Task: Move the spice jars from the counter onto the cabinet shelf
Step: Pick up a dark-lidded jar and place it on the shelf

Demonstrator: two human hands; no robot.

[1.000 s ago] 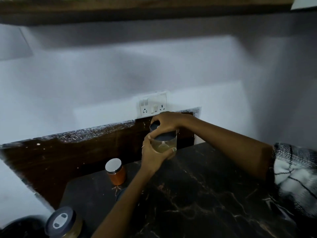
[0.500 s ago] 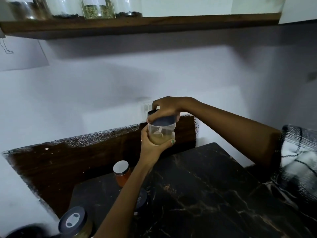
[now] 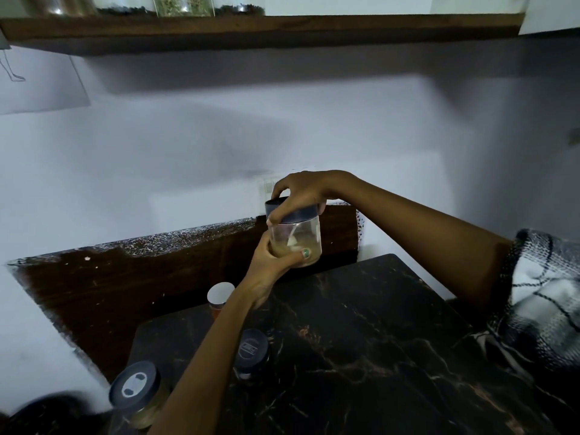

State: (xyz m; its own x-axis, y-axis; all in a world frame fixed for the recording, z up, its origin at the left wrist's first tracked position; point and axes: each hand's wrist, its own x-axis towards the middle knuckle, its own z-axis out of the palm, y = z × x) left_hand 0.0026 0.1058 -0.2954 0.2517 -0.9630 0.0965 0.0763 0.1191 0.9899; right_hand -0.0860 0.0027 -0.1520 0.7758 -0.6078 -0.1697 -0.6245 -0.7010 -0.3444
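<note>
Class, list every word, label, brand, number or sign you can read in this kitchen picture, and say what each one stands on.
None can be read.
Dark round lid of the short jar by the left forearm: a rectangular mark, too blurred to read.
Dark lid of the front-left glass jar: a pale shape, no letters.
Clear glass jars on the wooden shelf: no label legible.

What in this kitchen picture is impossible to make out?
Head view only:
- Shelf jars: tops cut off by the upper edge.
- Orange jar: partly hidden behind the left forearm.
- Held jar: lid top covered by the right hand; the left hand hides its base.
</note>
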